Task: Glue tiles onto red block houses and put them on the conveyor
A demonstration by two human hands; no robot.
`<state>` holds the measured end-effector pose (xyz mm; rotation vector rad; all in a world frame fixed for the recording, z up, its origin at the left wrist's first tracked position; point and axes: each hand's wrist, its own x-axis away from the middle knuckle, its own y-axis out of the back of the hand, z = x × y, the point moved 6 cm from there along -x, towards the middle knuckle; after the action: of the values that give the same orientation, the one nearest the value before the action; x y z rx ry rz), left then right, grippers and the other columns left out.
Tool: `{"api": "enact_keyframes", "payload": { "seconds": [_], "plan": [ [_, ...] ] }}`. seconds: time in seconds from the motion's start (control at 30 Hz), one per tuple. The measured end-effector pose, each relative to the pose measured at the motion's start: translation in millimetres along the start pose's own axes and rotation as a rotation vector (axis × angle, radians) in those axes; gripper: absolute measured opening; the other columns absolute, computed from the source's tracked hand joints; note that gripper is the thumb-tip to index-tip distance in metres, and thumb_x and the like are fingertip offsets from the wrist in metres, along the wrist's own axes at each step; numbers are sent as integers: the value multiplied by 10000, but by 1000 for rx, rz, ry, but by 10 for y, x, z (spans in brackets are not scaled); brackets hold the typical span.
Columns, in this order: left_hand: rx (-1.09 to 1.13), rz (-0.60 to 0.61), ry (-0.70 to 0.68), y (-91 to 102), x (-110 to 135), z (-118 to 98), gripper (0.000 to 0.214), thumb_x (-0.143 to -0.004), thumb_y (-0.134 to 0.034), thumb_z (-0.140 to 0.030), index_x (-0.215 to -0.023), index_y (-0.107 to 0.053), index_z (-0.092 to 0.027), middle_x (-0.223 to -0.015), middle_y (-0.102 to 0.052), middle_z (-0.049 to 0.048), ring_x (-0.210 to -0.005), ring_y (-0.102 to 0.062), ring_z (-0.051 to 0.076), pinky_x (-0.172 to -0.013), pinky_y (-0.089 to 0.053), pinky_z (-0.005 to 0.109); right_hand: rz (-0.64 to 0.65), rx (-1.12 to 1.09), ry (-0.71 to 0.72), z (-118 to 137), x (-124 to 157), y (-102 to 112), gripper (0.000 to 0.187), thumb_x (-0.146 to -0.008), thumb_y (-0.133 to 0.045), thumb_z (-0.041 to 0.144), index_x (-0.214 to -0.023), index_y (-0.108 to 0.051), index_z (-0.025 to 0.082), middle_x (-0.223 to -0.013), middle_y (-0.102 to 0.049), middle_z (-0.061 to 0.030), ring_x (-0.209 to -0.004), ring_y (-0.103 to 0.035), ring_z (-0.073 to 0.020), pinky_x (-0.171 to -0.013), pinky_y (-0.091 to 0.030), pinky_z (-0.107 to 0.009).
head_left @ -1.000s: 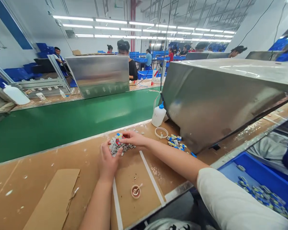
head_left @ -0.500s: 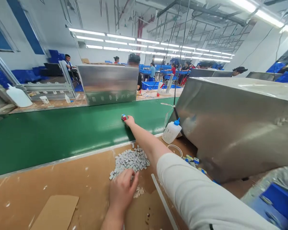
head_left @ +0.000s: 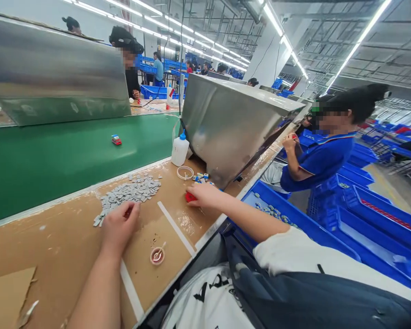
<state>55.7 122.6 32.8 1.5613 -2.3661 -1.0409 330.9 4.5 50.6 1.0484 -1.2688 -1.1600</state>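
My right hand (head_left: 205,196) is over the brown worktop, its fingers closed on a red piece (head_left: 190,197); most of that piece is hidden. Beside it lie several small blue, white and yellow parts (head_left: 201,177). My left hand (head_left: 120,224) is at the near edge of a pile of small grey flat pieces (head_left: 132,192). Its fingers are curled together, and whatever sits in them is too hidden to name. On the green belt (head_left: 55,160) stands a small red toy car (head_left: 116,140) with a blue and white top, apart from both hands.
A white bottle with a blue cap (head_left: 180,150) and a tape ring (head_left: 185,172) are near the metal hood (head_left: 226,123). A small round cup (head_left: 157,256) is nearer me. A blue bin (head_left: 294,233) holds small parts. At right sits a co-worker in blue (head_left: 329,155).
My right hand has let go of the toy car on the belt and come back to the worktop, now on a red piece. The view has turned right. My left hand stays by the grey pile.
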Motion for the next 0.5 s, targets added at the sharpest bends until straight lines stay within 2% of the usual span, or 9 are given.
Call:
{"api": "enact_keyframes", "payload": {
  "seconds": [0.1, 0.2, 0.27, 0.33, 0.4, 0.5],
  "plan": [
    [102, 88, 25, -69, -11, -9, 441, -914, -535, -615, -849, -682, -204, -735, -670, 9, -699, -579, 187, -650, -411, 277, -90, -157, 83, 158, 94, -117, 366, -899, -788, 318, -1186, -642, 145, -1133, -697, -127, -992, -665, -237, -816, -485, -299],
    [329, 261, 92, -224, 25, -16, 556, -907, -521, -699, -1067, -670, -187, -766, -683, 14, -563, -519, 151, -568, -405, 270, -302, -392, 310, 543, -118, -26, 334, -943, -735, 281, -1234, -613, 174, -1166, -664, -95, -1057, -642, -209, -904, -497, -295],
    [506, 372, 149, -321, 76, -27, 679, -900, -506, -758, -1239, -605, -178, -747, -667, 5, -483, -472, 125, -505, -371, 253, -387, -462, 482, 868, -295, 19, 317, -954, -681, 198, -1263, -611, 193, -1177, -638, -91, -1060, -628, -200, -921, -503, -300],
    [600, 395, 188, -350, 111, -25, 701, -870, -556, -780, -1213, -600, -170, -656, -586, -28, -465, -448, 112, -474, -337, 232, -404, -496, 645, 1170, -435, 19, 393, -923, -647, 113, -1304, -601, 195, -1190, -619, -104, -1081, -611, -212, -943, -513, -328],
    [621, 371, 204, -327, 128, -15, 640, -829, -654, -744, -1112, -632, -170, -614, -522, -46, -485, -447, 110, -470, -339, 224, -400, -570, 746, 1344, -514, 9, 486, -889, -626, 65, -1354, -572, 195, -1206, -609, -115, -1128, -595, -227, -981, -520, -365],
    [644, 382, 204, -292, 144, -37, 581, -811, -738, -642, -1155, -659, -181, -729, -609, -6, -536, -512, 120, -510, -427, 249, -443, -747, 747, 1300, -508, 25, 533, -895, -643, 110, -1405, -525, 208, -1287, -570, -128, -1181, -581, -224, -1017, -526, -387]
  ]
}}
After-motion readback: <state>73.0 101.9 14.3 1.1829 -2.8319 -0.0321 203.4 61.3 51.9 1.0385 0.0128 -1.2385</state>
